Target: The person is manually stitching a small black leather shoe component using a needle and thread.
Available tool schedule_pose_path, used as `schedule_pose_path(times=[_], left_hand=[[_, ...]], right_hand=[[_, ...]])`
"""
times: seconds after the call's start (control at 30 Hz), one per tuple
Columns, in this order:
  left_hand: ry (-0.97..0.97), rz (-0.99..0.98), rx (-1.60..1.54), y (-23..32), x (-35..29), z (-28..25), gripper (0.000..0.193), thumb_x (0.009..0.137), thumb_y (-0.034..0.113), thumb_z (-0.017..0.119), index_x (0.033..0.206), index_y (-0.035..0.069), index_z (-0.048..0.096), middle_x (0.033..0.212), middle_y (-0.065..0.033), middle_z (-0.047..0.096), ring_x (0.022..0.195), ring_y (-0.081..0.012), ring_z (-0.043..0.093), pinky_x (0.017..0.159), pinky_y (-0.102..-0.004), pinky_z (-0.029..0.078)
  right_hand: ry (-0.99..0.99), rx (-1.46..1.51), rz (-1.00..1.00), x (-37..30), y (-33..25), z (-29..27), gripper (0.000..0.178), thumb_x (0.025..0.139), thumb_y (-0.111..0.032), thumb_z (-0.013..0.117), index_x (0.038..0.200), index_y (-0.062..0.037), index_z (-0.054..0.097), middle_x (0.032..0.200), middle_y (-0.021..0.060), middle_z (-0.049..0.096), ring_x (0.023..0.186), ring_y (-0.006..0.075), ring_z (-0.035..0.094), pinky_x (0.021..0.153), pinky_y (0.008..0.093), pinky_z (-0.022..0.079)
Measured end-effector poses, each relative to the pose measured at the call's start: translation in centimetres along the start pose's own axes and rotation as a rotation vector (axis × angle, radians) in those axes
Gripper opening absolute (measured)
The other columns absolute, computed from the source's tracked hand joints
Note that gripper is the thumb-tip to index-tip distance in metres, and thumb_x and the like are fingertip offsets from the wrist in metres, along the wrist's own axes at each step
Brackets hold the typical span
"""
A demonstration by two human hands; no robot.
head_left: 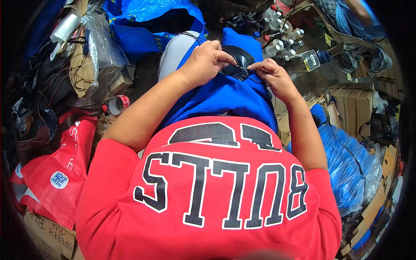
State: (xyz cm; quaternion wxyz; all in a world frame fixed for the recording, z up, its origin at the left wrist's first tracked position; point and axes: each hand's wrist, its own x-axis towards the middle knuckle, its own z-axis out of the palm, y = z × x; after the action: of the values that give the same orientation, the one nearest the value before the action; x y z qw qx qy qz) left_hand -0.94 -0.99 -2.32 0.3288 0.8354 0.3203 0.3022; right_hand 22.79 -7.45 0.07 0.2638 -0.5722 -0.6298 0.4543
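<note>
A glossy black piece with a rounded end and a ridged edge, which looks like a shoe [241, 56], rests on the blue cloth [221, 97] over my lap. Over its left side my left hand [207, 61] is closed in a pinch, thumb and forefinger together. From the right, my right hand [274, 74] pinches close above the opposite edge. A thin pale line shows between the two sets of fingertips, too fine to name. The rest of the black piece is hidden by the cloth and my fingers.
A blue bag [156, 21] gapes open ahead. Several bottles [284, 39] stand at the far right. A red bag [65, 169] lies on the left, a blue plastic-wrapped bundle [346, 160] on the right. Another person's arm [359, 12] shows at the top right.
</note>
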Motion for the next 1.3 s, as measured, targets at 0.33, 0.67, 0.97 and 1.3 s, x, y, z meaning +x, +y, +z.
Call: schedule_pose_path(times=[0.33, 0.67, 0.97, 1.3], left_hand=[[-0.14, 0.173, 0.04, -0.2, 2.3, -0.3, 0.015, 0.073, 0.006, 0.068, 0.085, 0.015, 0.072, 0.072, -0.0067, 0.052, 0.074, -0.0235, 0.053, 0.065, -0.0333, 0.044], [-0.17, -0.215, -0.104, 2.1, 0.1, -0.4, 0.026, 0.075, 0.004, 0.068, 0.1, 0.01, 0.069, 0.072, -0.0031, 0.058, 0.07, -0.0158, 0.056, 0.066, -0.0285, 0.046], [-0.21, -0.38, -0.502, 1.4, 1.9, 2.1, 0.012, 0.078, 0.004, 0.067, 0.087, -0.001, 0.062, 0.075, -0.0021, 0.061, 0.069, -0.0075, 0.056, 0.062, -0.0213, 0.046], [-0.222, -0.225, -0.174, 0.4, 1.2, -1.0, 0.01, 0.07, 0.005, 0.071, 0.075, 0.005, 0.063, 0.075, -0.0056, 0.053, 0.071, -0.0162, 0.053, 0.063, -0.0283, 0.043]], right_hand=[[-0.112, 0.126, 0.071, 0.1, -0.1, -0.4, 0.024, 0.085, -0.005, 0.059, 0.107, -0.0078, 0.067, 0.09, -0.0017, 0.051, 0.089, 0.0081, 0.049, 0.081, 0.0207, 0.038], [-0.026, 0.411, 0.207, -1.1, -0.8, 0.7, 0.031, 0.081, -0.011, 0.068, 0.112, -0.0046, 0.064, 0.083, -0.0044, 0.062, 0.068, 0.0012, 0.048, 0.062, 0.0157, 0.038], [0.017, 0.177, 0.134, 1.0, -0.2, 0.8, 0.016, 0.081, -0.011, 0.069, 0.094, -0.004, 0.064, 0.081, -0.0031, 0.06, 0.071, 0.0048, 0.052, 0.066, 0.0194, 0.042], [0.012, 0.36, 0.102, -0.1, 0.7, -1.2, 0.012, 0.08, -0.015, 0.069, 0.083, -0.0065, 0.062, 0.079, -0.0032, 0.059, 0.075, 0.0055, 0.051, 0.071, 0.0203, 0.041]])
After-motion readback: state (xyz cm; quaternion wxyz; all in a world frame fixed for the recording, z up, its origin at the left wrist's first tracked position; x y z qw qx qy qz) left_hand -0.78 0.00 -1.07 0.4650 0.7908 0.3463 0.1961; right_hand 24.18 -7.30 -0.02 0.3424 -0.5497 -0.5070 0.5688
